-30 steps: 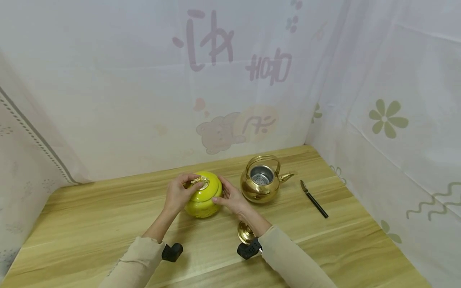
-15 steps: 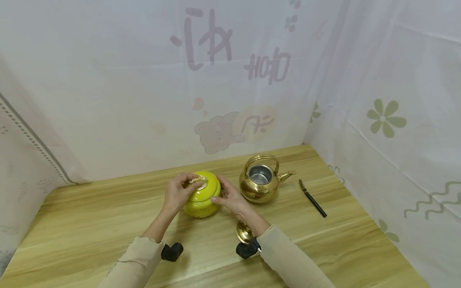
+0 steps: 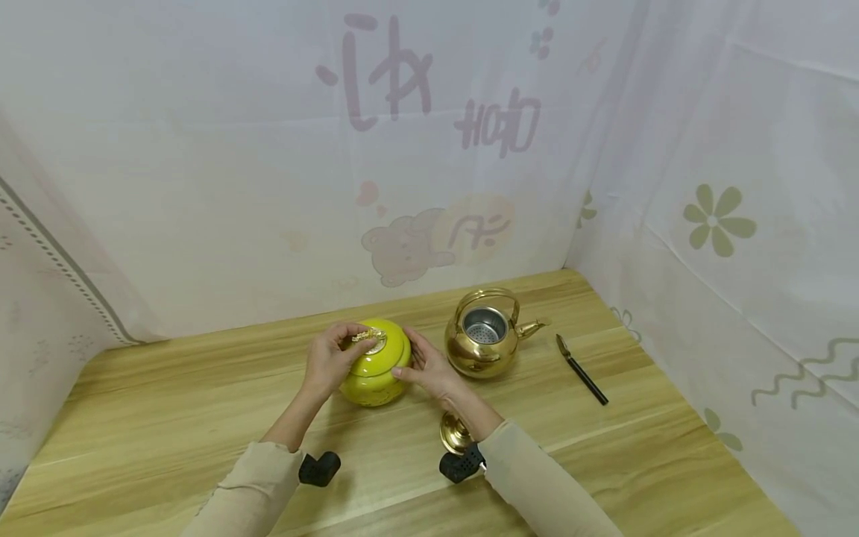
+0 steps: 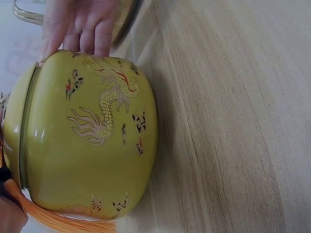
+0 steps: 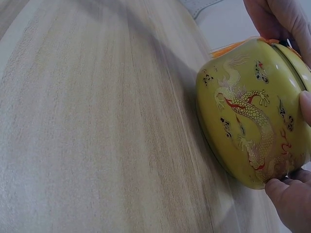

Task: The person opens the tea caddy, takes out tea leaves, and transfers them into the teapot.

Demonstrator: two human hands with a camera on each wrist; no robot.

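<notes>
A yellow lidded jar [image 3: 372, 391] with a painted dragon stands on the wooden table [image 3: 201, 403]. Its lid [image 3: 376, 365] bears an ornate gold knob [image 3: 370, 340], which the fingers and thumb of my left hand [image 3: 327, 362] pinch from the left. My right hand [image 3: 436, 373] holds the jar's right side, thumb near the lid seam and fingers round the back. A dark, narrow seam shows between lid and body in the left wrist view, where an orange tassel [image 4: 58, 221] hangs down the jar's side. The dragon [image 5: 257, 116] also shows in the right wrist view.
Right of the jar stands a gold kettle [image 3: 478, 359] without its lid, a perforated strainer [image 3: 486, 333] inside. A small gold lid [image 3: 455, 432] lies partly behind my right wrist. Farther right is a black-handled tool [image 3: 585, 377] with a pointed metal blade. Printed curtains [image 3: 235, 186] enclose the table.
The head view has shifted very slightly. Both hands keep their places on the jar and knob, and nothing else has moved.
</notes>
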